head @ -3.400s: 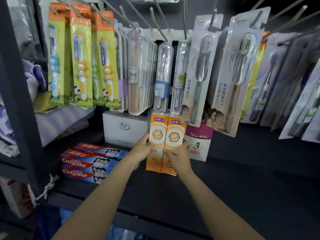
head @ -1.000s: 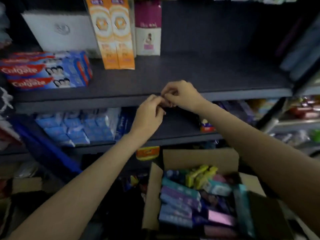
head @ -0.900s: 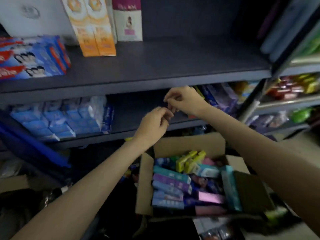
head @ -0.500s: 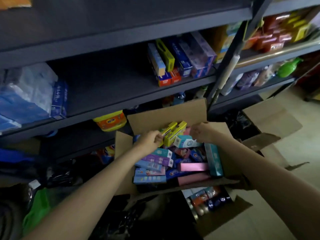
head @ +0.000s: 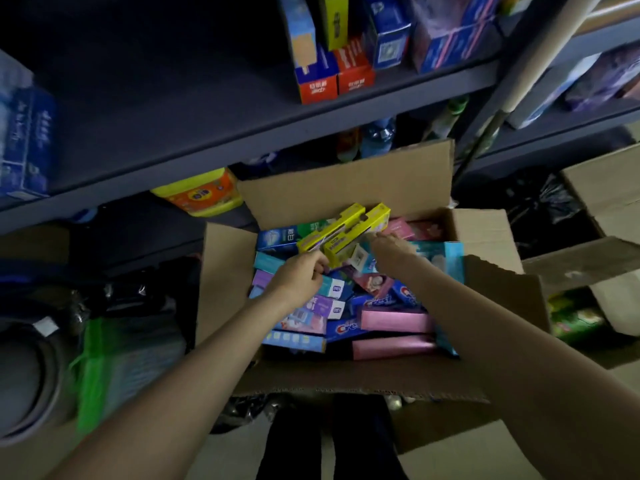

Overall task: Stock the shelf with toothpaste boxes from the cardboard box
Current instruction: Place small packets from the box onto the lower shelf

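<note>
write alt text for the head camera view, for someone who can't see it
Seen from above, a person's left hand and right hand reach into an open cardboard box crammed with colourful toothpaste boxes, meeting at two yellow boxes lying on top. Dark metal shelves with more boxed goods stand behind the box.

Two yellow toothpaste boxes (head: 343, 230) at the fingertips (head: 320, 263); two pink boxes (head: 394, 322) nearer the wrists; two blue Crest boxes (head: 346, 328); one open cardboard box (head: 346, 188); two hands
</note>
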### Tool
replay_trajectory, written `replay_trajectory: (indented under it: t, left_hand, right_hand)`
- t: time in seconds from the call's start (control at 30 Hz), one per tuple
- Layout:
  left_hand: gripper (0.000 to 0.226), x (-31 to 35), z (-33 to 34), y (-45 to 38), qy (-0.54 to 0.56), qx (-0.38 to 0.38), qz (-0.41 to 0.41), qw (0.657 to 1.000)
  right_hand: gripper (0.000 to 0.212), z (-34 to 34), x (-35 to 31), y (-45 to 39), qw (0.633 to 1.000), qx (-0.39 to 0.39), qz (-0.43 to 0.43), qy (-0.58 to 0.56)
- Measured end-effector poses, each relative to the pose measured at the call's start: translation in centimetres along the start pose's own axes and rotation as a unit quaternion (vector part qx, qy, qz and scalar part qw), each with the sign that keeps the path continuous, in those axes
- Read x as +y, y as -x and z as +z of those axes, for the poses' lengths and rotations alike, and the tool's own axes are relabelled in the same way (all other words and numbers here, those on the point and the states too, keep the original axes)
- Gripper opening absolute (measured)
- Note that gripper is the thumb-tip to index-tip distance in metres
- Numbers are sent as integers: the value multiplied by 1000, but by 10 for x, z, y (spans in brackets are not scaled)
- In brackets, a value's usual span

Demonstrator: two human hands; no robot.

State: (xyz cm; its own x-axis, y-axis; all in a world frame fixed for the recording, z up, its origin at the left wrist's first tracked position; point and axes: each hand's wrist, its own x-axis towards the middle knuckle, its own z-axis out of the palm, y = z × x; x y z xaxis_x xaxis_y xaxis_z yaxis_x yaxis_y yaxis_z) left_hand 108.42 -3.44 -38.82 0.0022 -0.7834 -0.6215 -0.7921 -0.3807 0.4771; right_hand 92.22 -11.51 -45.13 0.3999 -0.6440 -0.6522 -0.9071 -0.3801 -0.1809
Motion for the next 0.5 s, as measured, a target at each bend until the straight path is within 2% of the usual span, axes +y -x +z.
replay_trajectory:
  t: [0.07,0.17,0.27,0.37,0.43,0.5]
  left_hand:
    - [29,-5,2,-1,18,2,-10,1000]
    - [36,-7,-4,0,61,5,-5,998]
    - [59,7,-22,9,153,-18,21,988]
    - [75,25,-50,27,252,21,71,965]
    - [66,33,-76,42,313,71,109,941]
    - [47,36,-109,64,347,88,126,925]
  right_hand:
    - [47,4,-2,-5,999,7,-6,50]
    - [43,-17,1,1,994,17,-91,66]
    - [51,-73,0,23,984,24,-170,-35]
    - [38,-135,-23,53,970,20,-188,-151]
    - [39,-168,-45,74,951,10,-191,-243]
    - [45,-193,-65,93,927,10,-212,-309]
